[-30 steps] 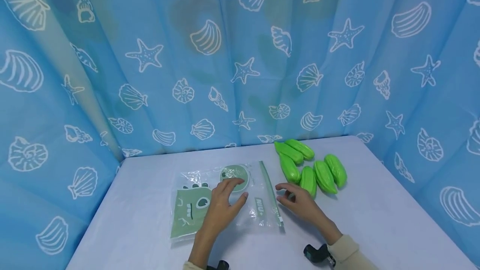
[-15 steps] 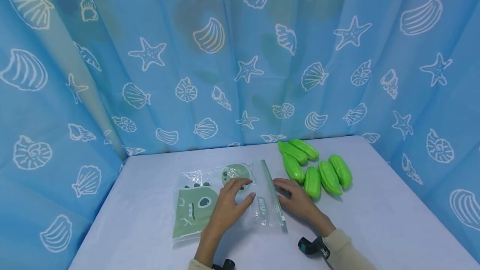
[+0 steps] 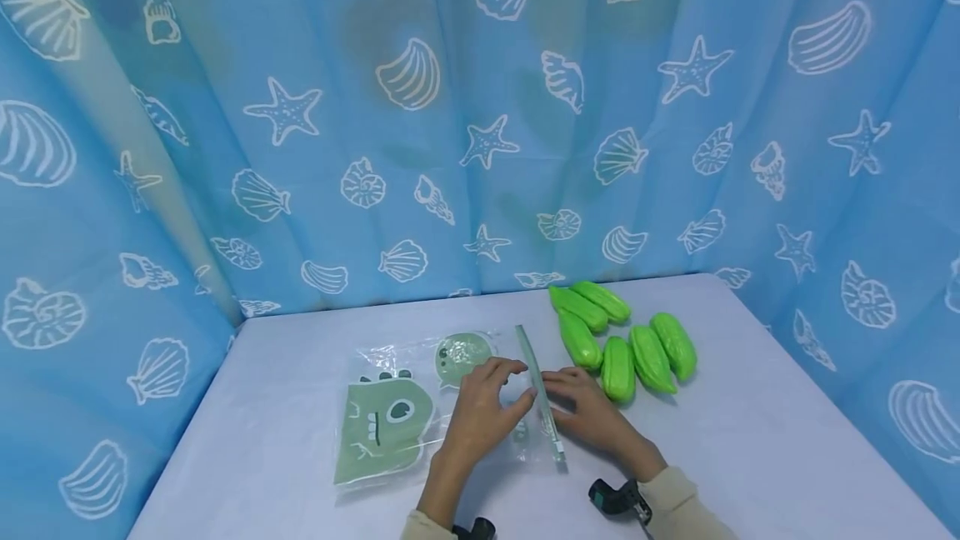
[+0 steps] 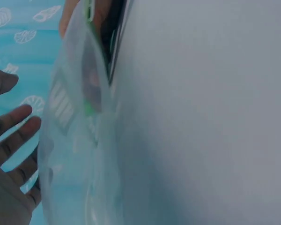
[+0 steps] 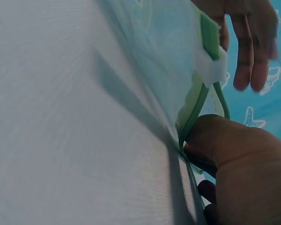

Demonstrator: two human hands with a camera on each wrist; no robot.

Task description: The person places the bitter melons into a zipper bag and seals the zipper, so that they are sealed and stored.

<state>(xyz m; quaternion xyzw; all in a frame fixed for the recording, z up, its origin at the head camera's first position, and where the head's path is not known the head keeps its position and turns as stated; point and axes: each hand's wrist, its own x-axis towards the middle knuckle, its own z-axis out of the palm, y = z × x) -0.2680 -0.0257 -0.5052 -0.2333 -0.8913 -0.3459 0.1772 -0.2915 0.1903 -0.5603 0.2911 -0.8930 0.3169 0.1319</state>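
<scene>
The clear zip bag (image 3: 397,415) lies on the desk (image 3: 285,407), its green zip strip (image 3: 536,377) partly parted; opening it seems the step in hand. The left hand (image 3: 480,407) spreads loosely over it, holding nothing; the right hand (image 3: 588,411) meets the strip (whether it pinches, one cannot tell). The next move calls for widening the mouth

1. Saw a sage-green, one-eyed creature print (image 3: 386,427) on the clear bag (image 3: 427,419).
2. Noted green along its zip strip (image 3: 539,394), white on the slider (image 5: 213,68).
3. Found glossy, bright green on the pods (image 3: 618,367).
4. Found blue on the curtain (image 3: 510,198), with white shell and starfish outlines.
5. Saw plain white on the table (image 3: 262,423), beige on the sleeves (image 3: 688,507).
6. Made out, in the blurred left-wrist view, probably whitish bars (image 4: 62,106) on the bag.
</scene>
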